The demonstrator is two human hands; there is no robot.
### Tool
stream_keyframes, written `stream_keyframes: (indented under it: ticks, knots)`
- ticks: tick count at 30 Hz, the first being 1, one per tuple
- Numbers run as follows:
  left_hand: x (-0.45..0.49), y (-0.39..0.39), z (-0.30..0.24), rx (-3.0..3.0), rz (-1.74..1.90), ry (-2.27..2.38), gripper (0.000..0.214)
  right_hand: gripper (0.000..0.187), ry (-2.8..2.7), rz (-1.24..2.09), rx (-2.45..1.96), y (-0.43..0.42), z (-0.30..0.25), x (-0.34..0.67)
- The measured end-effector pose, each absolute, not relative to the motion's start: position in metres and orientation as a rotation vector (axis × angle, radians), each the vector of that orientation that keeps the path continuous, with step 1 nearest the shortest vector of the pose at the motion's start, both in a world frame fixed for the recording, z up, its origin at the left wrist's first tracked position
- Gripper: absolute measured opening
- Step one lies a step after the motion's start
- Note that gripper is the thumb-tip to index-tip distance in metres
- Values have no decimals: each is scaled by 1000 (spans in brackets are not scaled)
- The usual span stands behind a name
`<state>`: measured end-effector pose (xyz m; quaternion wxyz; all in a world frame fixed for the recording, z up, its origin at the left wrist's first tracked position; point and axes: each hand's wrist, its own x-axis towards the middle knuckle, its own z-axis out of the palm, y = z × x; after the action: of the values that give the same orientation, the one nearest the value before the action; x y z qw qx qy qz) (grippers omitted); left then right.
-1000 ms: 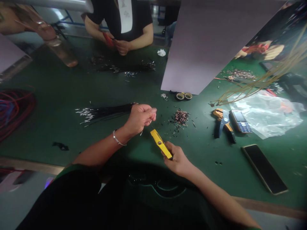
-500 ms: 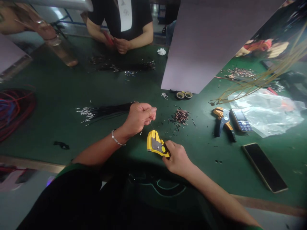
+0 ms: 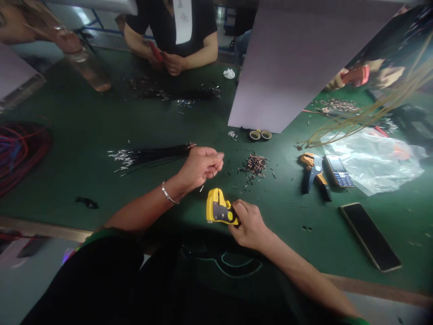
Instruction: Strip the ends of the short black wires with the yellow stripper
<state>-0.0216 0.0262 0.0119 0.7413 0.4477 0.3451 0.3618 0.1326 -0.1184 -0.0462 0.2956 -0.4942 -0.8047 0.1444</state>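
My left hand [image 3: 205,163] is closed in a pinch on a thin dark wire. Below the palm pokes a small pale metal tip [image 3: 202,188]; the rest of the wire is mostly hidden by my fingers. In my right hand [image 3: 249,223] is a yellow wire stripper [image 3: 220,208], its jaws pointing up toward my left hand but apart from it. Left of my left hand lies a bundle of black wires [image 3: 155,155] with silvery tips at one end and coppery ones at the other. A pile of dark cut-off bits with coppery ends [image 3: 255,164] lies to the right.
Another wire stripper [image 3: 314,174], a keypad phone [image 3: 339,170], a smartphone [image 3: 370,237] and a plastic bag [image 3: 382,158] lie on the right. Tape rolls [image 3: 260,135] sit below a pale upright panel [image 3: 274,67]. Coiled wires [image 3: 23,153] lie far left. A co-worker's hands [image 3: 174,64] are across the table.
The wire stripper has dropped slightly away from my left hand, and the wire end that reached its jaws is now clear of them. My left hand has shifted slightly right.
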Motion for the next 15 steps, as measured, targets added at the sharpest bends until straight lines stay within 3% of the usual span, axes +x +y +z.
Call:
stream_keyframes:
  ticks: [12,15]
  knots:
    - [-20,29,11,968,822,798,35,23,-1941,776,-1343,-120,-45,137]
    - [-19,28,9,961,808,795,35,18,-1807,1010,-1342,-123,-42,139]
